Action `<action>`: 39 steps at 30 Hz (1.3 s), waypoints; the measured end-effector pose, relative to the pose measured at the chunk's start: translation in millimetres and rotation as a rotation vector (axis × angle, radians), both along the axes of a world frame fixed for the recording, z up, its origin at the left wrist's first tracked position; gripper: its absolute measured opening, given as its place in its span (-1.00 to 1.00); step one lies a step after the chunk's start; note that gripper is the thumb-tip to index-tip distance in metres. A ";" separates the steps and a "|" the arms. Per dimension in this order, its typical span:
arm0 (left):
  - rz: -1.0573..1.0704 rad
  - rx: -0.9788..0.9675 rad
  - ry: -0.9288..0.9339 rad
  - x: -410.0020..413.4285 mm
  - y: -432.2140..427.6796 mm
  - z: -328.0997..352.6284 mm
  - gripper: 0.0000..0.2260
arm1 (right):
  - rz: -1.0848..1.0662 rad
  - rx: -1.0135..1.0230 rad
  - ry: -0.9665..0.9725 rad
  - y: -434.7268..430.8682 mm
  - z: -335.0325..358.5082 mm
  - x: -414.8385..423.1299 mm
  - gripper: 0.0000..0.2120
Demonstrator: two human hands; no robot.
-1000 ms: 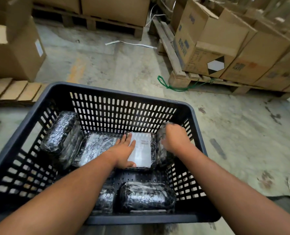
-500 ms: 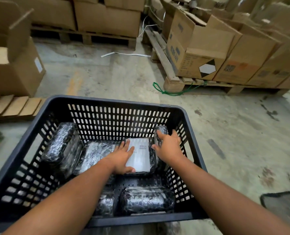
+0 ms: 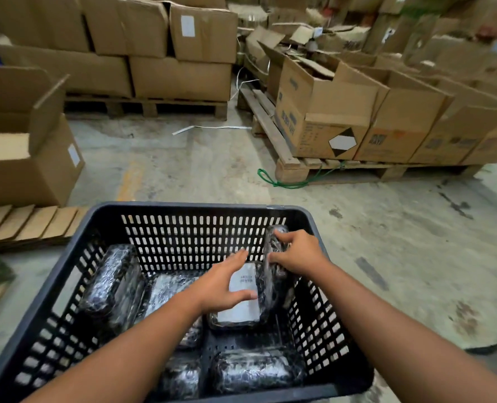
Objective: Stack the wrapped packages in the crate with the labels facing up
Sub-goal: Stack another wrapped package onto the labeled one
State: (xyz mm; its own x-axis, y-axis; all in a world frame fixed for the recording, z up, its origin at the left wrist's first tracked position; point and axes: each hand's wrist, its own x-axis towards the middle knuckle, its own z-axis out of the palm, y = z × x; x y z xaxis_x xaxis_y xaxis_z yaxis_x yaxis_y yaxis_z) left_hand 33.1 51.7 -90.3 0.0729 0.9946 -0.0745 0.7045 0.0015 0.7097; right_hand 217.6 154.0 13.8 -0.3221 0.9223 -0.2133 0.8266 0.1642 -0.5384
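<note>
— Right hand (image 3: 298, 254) first: what does it hold?
— Its fingers are closed round an upright wrapped package (image 3: 274, 257), which stands on edge against the right wall of the black crate (image 3: 183, 207), near the far corner.

— And the left hand (image 3: 224, 283)?
— Spread wide, fingers apart, holding nothing. It hovers over or rests on the labelled package (image 3: 241, 301); whether palm touches film cannot be told through the blur.

— Where does that labelled package lie?
— Flat on the crate floor, white label up, directly under the left hand and just left of the upright one, touching it or nearly so.

— What else is in the crate?
— Left of the left hand lies a flat package (image 3: 168, 289) with a pale face up, partly hidden by the forearm. Further left a tilted package (image 3: 110, 283) leans on the left wall. Nearer the person than both hands, two dark bundles (image 3: 253, 370) lie along the near wall.

— Beyond the hands?
— Concrete floor (image 3: 212, 161), cardboard boxes (image 3: 325, 112) on wooden pallets (image 3: 273, 132), and a green cord (image 3: 285, 181) looped by a pallet foot
</note>
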 end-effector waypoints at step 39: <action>0.195 -0.291 -0.210 -21.4 -9.6 29.0 0.07 | 0.261 -0.491 0.329 -3.2 -42.7 0.2 0.13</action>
State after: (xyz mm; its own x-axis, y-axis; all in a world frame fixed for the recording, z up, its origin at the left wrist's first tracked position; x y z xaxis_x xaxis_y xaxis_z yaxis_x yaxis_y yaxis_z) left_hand 11.7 42.2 -61.3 -0.0718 0.9308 -0.3583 0.5108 0.3429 0.7884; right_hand 217.8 150.7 -28.8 -0.6428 0.6253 -0.4425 0.5720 0.0076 -0.8202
